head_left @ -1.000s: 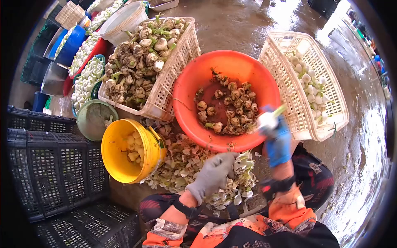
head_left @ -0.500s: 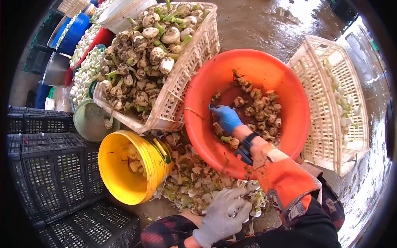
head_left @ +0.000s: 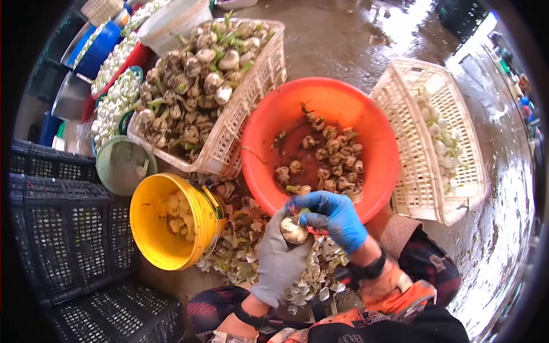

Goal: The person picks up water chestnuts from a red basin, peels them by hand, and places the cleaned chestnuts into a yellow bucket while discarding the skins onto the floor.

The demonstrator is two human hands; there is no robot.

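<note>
My left hand (head_left: 281, 257), in a pale grey glove, is closed around a whitish garlic bulb (head_left: 293, 230) with some brown skin on it. In a blue glove, my right hand (head_left: 334, 220) curls over the bulb's top, its fingertips pinching there against the left fingers. A small strip of red shows beneath the right fingers; what it is cannot be made out. Both hands are at the near rim of an orange-red basin (head_left: 382, 143), which holds several dirty garlic bulbs (head_left: 340, 157). Under the hands lies a heap of peeled skins (head_left: 243, 243).
A white crate (head_left: 246, 108) heaped with unpeeled garlic stands behind, left of the basin. Another white crate (head_left: 409, 154), at right, holds cleaner bulbs. The yellow bucket (head_left: 150, 228) contains pale pieces. Black crates (head_left: 80, 240) line the left side, near a green bucket (head_left: 117, 171).
My right hand has come out of the basin, down to the left hand. The left hand has risen and now holds a garlic bulb. The whole view has shifted slightly.
</note>
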